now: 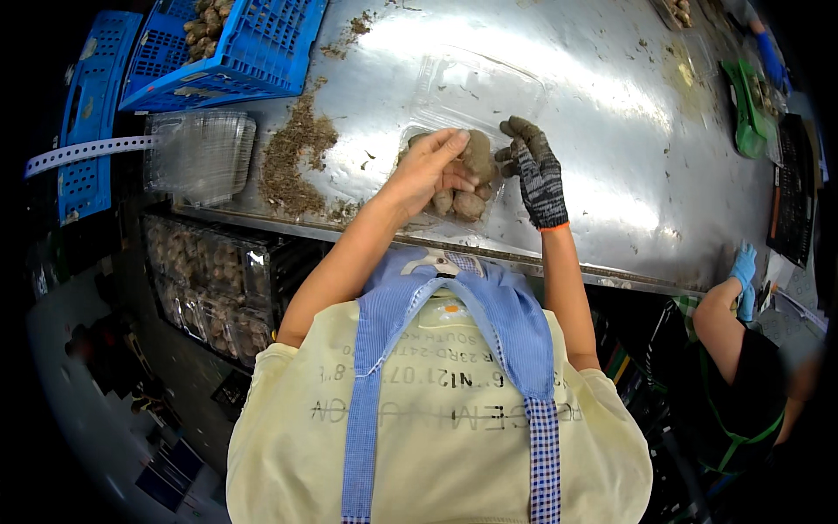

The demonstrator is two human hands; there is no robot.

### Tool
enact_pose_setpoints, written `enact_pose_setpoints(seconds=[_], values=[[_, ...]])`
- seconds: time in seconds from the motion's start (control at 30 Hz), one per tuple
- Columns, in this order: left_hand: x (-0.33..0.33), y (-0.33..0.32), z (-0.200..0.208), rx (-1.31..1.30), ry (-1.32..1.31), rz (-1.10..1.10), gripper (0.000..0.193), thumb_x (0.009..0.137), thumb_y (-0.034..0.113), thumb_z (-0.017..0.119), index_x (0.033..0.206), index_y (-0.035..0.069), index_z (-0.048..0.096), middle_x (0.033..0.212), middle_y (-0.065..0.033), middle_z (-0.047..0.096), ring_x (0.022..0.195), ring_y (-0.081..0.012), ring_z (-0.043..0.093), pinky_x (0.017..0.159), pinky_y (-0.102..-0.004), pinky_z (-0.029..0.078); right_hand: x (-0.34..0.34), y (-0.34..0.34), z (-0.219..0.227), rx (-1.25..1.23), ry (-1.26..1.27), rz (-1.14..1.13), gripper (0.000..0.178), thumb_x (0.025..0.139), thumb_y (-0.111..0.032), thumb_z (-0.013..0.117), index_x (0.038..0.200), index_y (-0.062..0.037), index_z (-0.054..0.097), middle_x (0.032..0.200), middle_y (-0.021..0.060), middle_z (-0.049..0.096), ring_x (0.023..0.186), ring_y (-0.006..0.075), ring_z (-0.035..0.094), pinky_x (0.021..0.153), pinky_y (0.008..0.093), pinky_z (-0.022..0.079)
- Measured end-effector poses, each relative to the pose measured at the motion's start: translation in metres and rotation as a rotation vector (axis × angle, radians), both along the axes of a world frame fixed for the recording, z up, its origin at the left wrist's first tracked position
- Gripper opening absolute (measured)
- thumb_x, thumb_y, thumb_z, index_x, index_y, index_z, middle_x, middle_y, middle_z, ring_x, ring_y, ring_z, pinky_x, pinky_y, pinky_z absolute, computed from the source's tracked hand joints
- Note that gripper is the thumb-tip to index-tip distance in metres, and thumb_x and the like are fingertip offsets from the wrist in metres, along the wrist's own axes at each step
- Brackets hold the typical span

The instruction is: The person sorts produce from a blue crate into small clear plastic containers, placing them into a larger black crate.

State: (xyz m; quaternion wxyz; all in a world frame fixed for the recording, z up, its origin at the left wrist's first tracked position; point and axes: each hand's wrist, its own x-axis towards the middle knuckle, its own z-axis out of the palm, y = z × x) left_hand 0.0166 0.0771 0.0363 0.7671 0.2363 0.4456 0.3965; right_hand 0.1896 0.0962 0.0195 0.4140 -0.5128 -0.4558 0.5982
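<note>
An open clear plastic clamshell box [417,140] lies on the metal table with its lid [476,80] folded back on the far side. In its tray sit several rough brown tubers, taro-like in look, among them a round one [469,206] at the near side. My bare left hand [428,170] reaches over the tray, thumb and fingers closed on a larger brown tuber [478,155]; its grip is partly hidden. Just right of that tuber is my right hand [534,170], in a soiled dark grey knit glove with an orange cuff. Its fingers are bent but apart, with nothing visible between them.
Loose soil [297,153] covers the table's left part, beside a stack of clear boxes [201,157]. A blue crate [271,44] of tubers stands at far left. Filled boxes [209,271] sit below the edge. At right are a green scoop [744,109] and a co-worker's blue-gloved hand [744,266].
</note>
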Motion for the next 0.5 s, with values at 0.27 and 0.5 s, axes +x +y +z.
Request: enact_pose_setpoints(seconds=[0.27, 0.5], values=[[-0.012, 0.013, -0.010, -0.031, -0.021, 0.143, 0.037, 0.087, 0.028, 0.055, 0.111, 0.000, 0.049, 0.097, -0.0096, 0.058, 0.087, -0.0165, 0.058, 0.077, -0.0290, 0.049, -0.014, 0.008, 0.013, 0.335, -0.553, 0.345, 0.031, 0.090, -0.026, 0.046, 0.104, 0.0008, 0.053, 0.091, 0.0180, 0.060, 0.081, 0.0283, 0.060, 0.071, 0.0325, 0.047], [-0.003, 0.022, -0.011, 0.150, 0.225, -0.083, 0.036, 0.087, 0.023, 0.055, 0.117, 0.004, 0.051, 0.104, -0.0062, 0.057, 0.090, -0.0132, 0.055, 0.076, -0.0261, 0.048, -0.002, 0.006, -0.011, 0.457, -0.661, 0.318, 0.032, 0.088, -0.024, 0.050, 0.108, 0.0017, 0.053, 0.092, 0.0196, 0.061, 0.083, 0.0311, 0.060, 0.074, 0.0341, 0.047]])
